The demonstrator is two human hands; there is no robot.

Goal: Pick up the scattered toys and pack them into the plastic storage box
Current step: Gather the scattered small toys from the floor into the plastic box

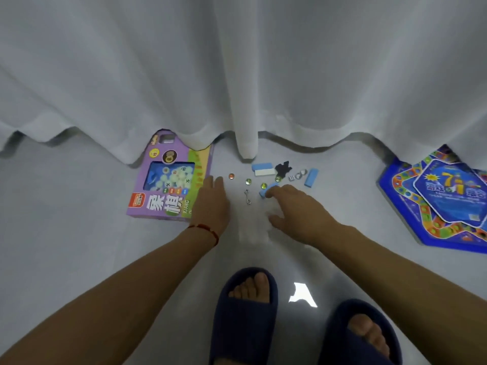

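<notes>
Small toys lie scattered on the pale floor by the curtain: a blue block (261,166) stacked against a white block (264,172), another blue block (311,177), a black piece (283,168), a die (291,178), metal rings (301,174), a metal hook (247,196), an orange marble (231,176) and green marbles (248,181). My right hand (295,209) reaches forward, its fingertips touching a small blue block (263,193), thumb spread apart. My left hand (213,198) is stretched flat, just short of the orange marble. No plastic storage box is in view.
A purple chess-set box (168,180) lies left of the toys, partly under the white curtain (245,75). A blue hexagonal game board (442,204) lies at the right. My feet in dark slippers (245,312) stand at the bottom.
</notes>
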